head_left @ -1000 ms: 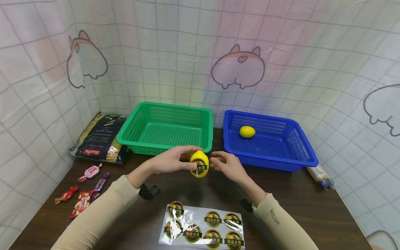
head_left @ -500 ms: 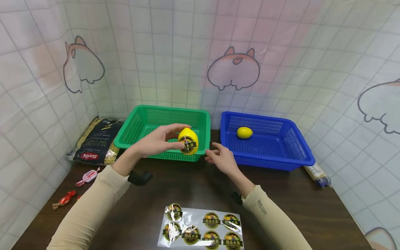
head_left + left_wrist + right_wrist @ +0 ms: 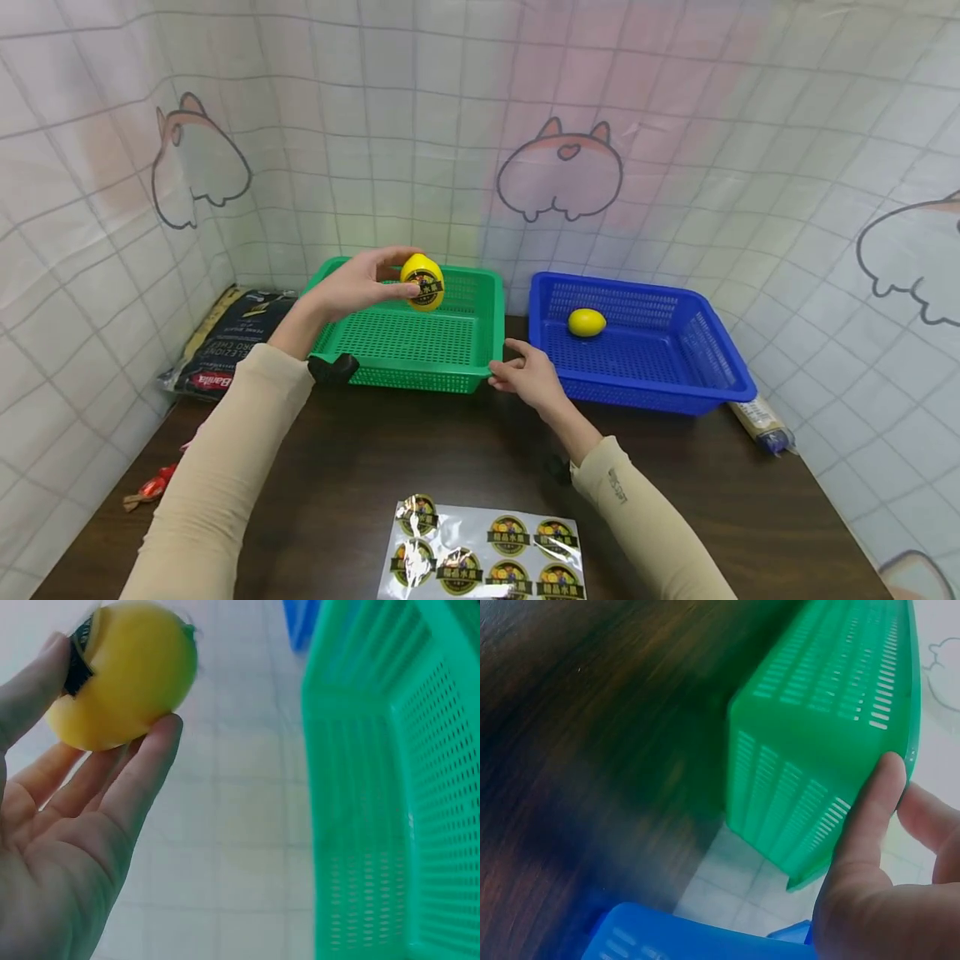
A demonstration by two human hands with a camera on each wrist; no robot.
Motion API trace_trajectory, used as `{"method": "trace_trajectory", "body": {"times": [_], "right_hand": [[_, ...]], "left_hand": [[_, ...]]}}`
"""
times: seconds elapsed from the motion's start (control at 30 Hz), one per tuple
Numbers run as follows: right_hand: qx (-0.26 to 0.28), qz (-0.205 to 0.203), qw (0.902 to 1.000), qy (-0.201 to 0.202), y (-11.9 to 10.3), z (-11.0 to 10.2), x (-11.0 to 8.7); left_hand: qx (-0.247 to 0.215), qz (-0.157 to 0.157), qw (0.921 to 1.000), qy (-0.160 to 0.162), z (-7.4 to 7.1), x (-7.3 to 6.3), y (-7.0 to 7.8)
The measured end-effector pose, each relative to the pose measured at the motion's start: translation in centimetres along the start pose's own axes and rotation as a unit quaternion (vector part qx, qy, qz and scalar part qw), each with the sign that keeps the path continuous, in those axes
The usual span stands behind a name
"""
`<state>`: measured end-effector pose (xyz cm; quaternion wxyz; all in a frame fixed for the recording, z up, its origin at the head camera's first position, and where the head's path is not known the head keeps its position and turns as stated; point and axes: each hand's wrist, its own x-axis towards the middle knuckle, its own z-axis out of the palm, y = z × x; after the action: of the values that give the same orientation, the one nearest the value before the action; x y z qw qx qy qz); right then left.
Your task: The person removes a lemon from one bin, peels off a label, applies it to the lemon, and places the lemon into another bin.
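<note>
My left hand (image 3: pixel 356 283) holds a yellow lemon (image 3: pixel 427 272) over the back part of the green basket (image 3: pixel 405 372). A round black-and-gold sticker (image 3: pixel 427 288) shows on the lemon, partly under the thumb. From the left wrist view, the thumb and fingertips grip the lemon (image 3: pixel 139 675) well above the basket's rim (image 3: pixel 309 795). My right hand (image 3: pixel 528 377) is at the green basket's front right corner. Its thumb (image 3: pixel 881 787) lies against the outer wall just below the rim, with a finger on the other side, pinching the edge.
Another lemon (image 3: pixel 587 322) lies in the blue basket (image 3: pixel 637 388) to the right. A sticker sheet (image 3: pixel 465 517) lies at the front. A pasta bag (image 3: pixel 240 337) stands left, wrapped candy (image 3: pixel 153 485) nearer. A packaged roll (image 3: pixel 765 423) sits beside the blue basket.
The left hand has carried the lemon forward and left, from above the table to over the green basket. The right hand has moved slightly left onto that basket's corner.
</note>
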<state>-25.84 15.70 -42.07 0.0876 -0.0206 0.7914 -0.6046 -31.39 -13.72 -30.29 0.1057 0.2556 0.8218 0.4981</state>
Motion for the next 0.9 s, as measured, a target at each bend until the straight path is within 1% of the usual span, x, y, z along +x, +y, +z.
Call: {"method": "trace_trajectory", "body": {"times": [0.1,0.17,0.33,0.4,0.67,0.8,0.9], "right_hand": [[0.0,-0.002,1.0,-0.005,-0.1,-0.1,0.1],[0.002,-0.002,1.0,-0.008,-0.1,-0.2,0.1],[0.013,0.005,0.9999,-0.01,-0.1,-0.3,0.1],[0.014,0.008,0.9998,-0.009,-0.1,-0.4,0.1],[0.019,0.018,0.9997,-0.004,-0.4,-0.6,0.1],[0.021,0.02,0.9995,-0.011,-0.4,-0.5,0.1],[0.024,0.019,0.9994,-0.013,-0.3,-0.5,0.1]], "left_hand": [[-0.015,-0.025,0.9996,0.0,-0.8,1.2,-1.1],[-0.036,-0.041,0.9985,-0.001,-1.3,1.8,-1.8],[-0.1,-0.08,0.9917,-0.005,-2.4,2.8,-3.0],[-0.11,-0.097,0.9892,-0.002,-2.8,3.1,-3.3],[-0.12,-0.15,0.9812,0.02,-4.3,3.7,-4.1],[-0.101,-0.17,0.9801,0.019,-4.4,4.1,-4.8],[-0.087,-0.186,0.9785,0.016,-4.0,4.3,-5.6]]}}
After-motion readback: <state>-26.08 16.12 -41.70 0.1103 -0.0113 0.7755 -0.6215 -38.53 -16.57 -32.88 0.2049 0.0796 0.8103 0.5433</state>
